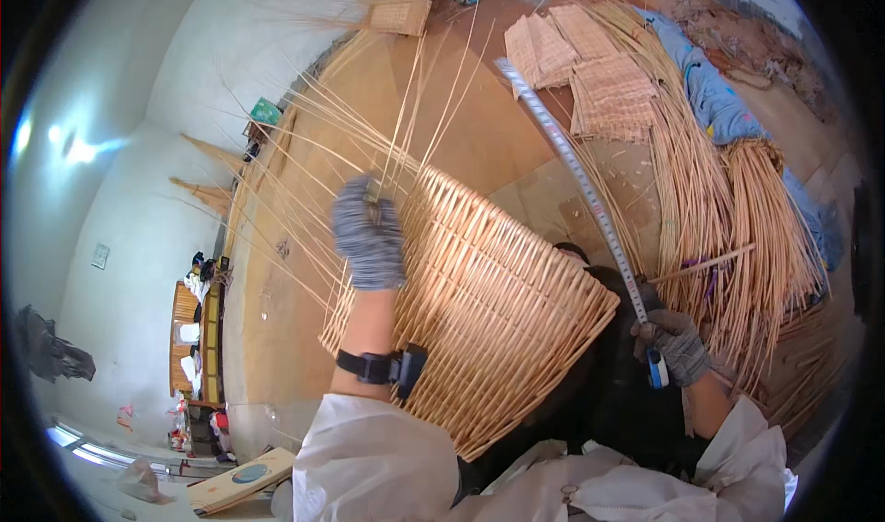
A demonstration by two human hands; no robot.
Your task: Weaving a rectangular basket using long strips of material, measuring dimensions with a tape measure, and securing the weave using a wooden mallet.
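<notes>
A woven wicker panel (pixel 498 282) lies tilted across my lap, its long loose rods (pixel 406 107) fanning out from the far left edge. My left hand (pixel 367 232), in a grey striped glove slightly smeared by motion, is closed round some rods at that edge. In my gloved right hand (pixel 678 345), to the right of the panel, is a tape measure (pixel 656 369) with a blue and white case. Its blade (pixel 590 190) is drawn far out, running up and away past the panel's right side, its far end in the air.
Bundles of wicker rods (pixel 728 246) lie on the right beside a blue cloth roll (pixel 710 93). Finished woven pieces (pixel 613 93) are stacked on the far floor. Another panel (pixel 399 15) stands at the back by the wall. A wooden bench (pixel 198 338) with odds and ends is left.
</notes>
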